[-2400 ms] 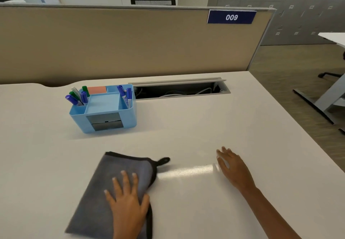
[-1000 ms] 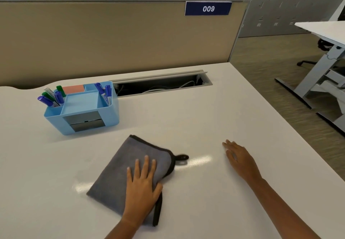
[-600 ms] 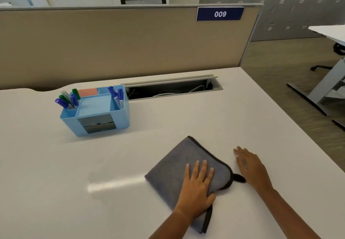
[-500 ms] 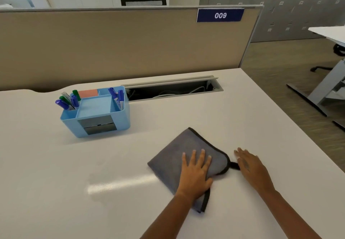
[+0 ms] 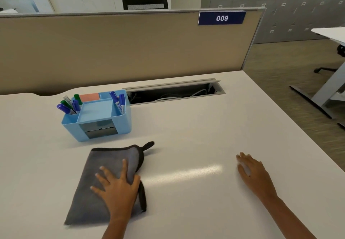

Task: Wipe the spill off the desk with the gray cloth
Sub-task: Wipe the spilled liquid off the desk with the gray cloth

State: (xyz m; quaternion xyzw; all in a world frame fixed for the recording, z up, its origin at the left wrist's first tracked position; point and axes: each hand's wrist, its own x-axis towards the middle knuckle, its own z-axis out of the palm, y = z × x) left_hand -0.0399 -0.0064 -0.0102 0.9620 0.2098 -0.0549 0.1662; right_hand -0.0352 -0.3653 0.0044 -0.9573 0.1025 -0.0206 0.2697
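A folded gray cloth [image 5: 104,166] with a black hem and a small loop lies on the white desk [image 5: 205,132], in front of the organizer. My left hand [image 5: 117,190] presses flat on its right half, fingers spread, with a fold of cloth bunched against the thumb. Far to the right, my right hand [image 5: 252,173] rests palm down on the bare desk, fingers apart, holding nothing. Between the two hands runs a shiny pale streak [image 5: 186,173]; I cannot tell whether it is liquid or a reflection.
A light blue desk organizer [image 5: 104,126] with several markers stands just behind the cloth. Behind it an open cable slot [image 5: 173,94] is cut into the desk, and a beige partition [image 5: 121,52] closes the far side. The desk's right edge drops to the floor.
My left hand has slid the cloth back to the left, away from my right hand, which it nearly touched half a second ago. The right hand has stayed put.
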